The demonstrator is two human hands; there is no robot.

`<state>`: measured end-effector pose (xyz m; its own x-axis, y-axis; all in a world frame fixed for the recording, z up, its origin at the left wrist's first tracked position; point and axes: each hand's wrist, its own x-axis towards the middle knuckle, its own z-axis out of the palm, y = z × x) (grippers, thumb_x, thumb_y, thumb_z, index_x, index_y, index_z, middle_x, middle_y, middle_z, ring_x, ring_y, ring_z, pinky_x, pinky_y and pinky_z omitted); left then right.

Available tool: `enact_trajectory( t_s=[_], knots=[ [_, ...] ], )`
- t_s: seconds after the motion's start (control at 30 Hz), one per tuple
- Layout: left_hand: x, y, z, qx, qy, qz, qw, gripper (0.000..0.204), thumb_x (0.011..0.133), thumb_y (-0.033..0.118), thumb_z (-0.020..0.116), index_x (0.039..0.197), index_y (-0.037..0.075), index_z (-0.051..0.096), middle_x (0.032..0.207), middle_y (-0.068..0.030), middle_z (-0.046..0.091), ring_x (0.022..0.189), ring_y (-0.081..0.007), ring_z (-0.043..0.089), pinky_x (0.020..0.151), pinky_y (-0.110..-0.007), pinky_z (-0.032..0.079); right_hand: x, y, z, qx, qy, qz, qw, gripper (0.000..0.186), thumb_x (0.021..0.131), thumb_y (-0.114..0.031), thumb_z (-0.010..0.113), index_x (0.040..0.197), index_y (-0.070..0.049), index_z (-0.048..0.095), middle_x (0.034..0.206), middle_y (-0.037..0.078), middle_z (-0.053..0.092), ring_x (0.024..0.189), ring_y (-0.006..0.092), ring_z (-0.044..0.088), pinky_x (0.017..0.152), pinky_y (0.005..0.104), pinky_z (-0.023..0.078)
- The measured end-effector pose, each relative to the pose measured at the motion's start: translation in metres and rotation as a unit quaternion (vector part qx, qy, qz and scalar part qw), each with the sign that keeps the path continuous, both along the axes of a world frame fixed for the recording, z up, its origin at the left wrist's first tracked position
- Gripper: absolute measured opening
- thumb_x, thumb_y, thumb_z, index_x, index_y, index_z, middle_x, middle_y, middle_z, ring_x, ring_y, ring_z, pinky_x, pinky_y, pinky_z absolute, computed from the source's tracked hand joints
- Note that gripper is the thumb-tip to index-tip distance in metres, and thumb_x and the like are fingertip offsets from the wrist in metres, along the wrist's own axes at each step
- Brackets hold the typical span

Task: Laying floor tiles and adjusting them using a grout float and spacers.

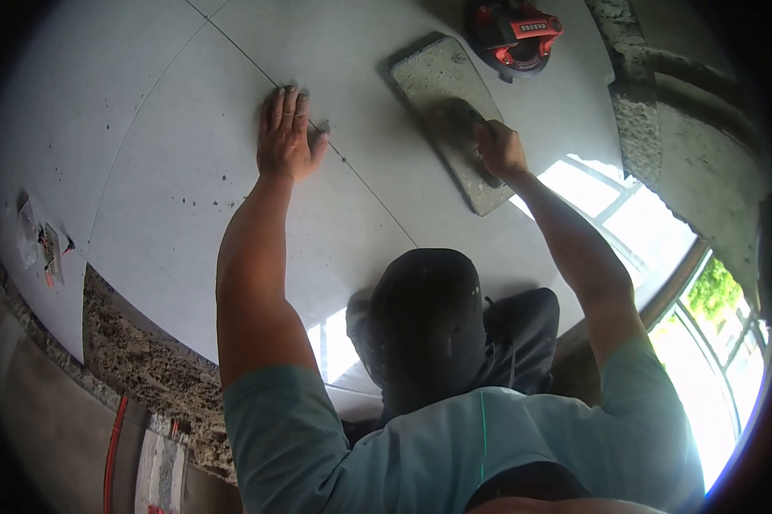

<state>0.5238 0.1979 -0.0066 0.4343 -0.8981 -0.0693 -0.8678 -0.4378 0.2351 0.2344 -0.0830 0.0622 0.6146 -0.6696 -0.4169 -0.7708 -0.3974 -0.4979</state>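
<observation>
My left hand [287, 144] lies flat on large pale floor tiles [172, 154], fingers stretched forward and thumb out to the side. It rests across the dark joint line [371, 190] between two tiles. Over to the right, my right hand [501, 152] is wrapped round the dark handle of a rectangular float [430, 70]. The float's board is grey, worn and crusted with mortar, and sits slantwise over the right tile. Whether its whole face touches the tile I cannot tell.
A red and black round-based tool [516, 38] stands beyond the float. At far left lie a small clear plastic bag [28, 233] and small loose pieces. Rough mortar [142, 338] borders the tiles at lower left, near a red pipe [115, 445]. Windows [716, 343] are at right.
</observation>
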Motion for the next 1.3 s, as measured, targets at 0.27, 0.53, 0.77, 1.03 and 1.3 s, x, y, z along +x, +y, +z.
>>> enact_trajectory(
  t_s=[0.27,0.53,0.77,1.03,1.3],
  knots=[
    [0.003,0.006,-0.001,-0.053,-0.014,-0.016,0.998,0.077,0.090,0.045,0.060,0.150,0.004,0.033,0.160,-0.0141,0.028,0.149,-0.0342,0.023,0.121,-0.053,0.020,-0.107,0.027,0.004,-0.002,0.036,-0.069,0.997,0.035,0.099,-0.035,0.055,0.093,-0.001,0.064,0.069,0.016,0.065,0.068,0.0310,0.068,0.063,0.0407,0.051],
    [0.015,-0.002,0.005,-0.049,-0.028,-0.023,0.998,0.075,0.089,0.038,0.062,0.150,0.005,0.032,0.157,-0.0183,0.031,0.147,-0.0390,0.026,0.119,-0.054,0.023,-0.169,0.010,-0.002,-0.048,0.068,-0.176,0.981,0.039,0.097,-0.041,0.056,0.091,-0.003,0.065,0.081,0.022,0.067,0.081,0.0452,0.064,0.069,0.0498,0.048],
    [0.010,-0.003,-0.010,-0.020,-0.028,-0.033,0.999,0.066,0.090,0.029,0.060,0.143,-0.006,0.044,0.156,-0.0248,0.035,0.146,-0.0441,0.028,0.119,-0.053,0.024,-0.294,0.013,-0.006,-0.068,0.108,-0.305,0.944,0.048,0.095,-0.052,0.055,0.094,-0.006,0.067,0.089,0.022,0.069,0.090,0.0446,0.065,0.079,0.0515,0.051],
    [-0.236,-0.217,0.083,0.288,-0.060,-0.211,0.932,0.108,0.067,0.055,0.082,0.157,0.028,0.029,0.163,-0.0247,0.016,0.143,-0.0534,0.027,0.117,-0.058,0.029,-0.370,-0.016,0.031,0.026,0.068,-0.515,0.854,0.056,0.096,-0.055,0.053,0.106,-0.003,0.070,0.107,0.022,0.069,0.105,0.0386,0.064,0.090,0.0461,0.051],
    [-0.339,-0.307,0.111,0.324,-0.071,-0.225,0.916,0.117,0.061,0.050,0.089,0.157,0.037,0.024,0.164,-0.0259,0.011,0.137,-0.0647,0.027,0.111,-0.057,0.039,-0.404,-0.019,0.036,-0.046,-0.030,-0.672,0.739,0.055,0.096,-0.050,0.054,0.108,0.002,0.068,0.108,0.028,0.067,0.106,0.0439,0.063,0.091,0.0477,0.050]
  ],
)
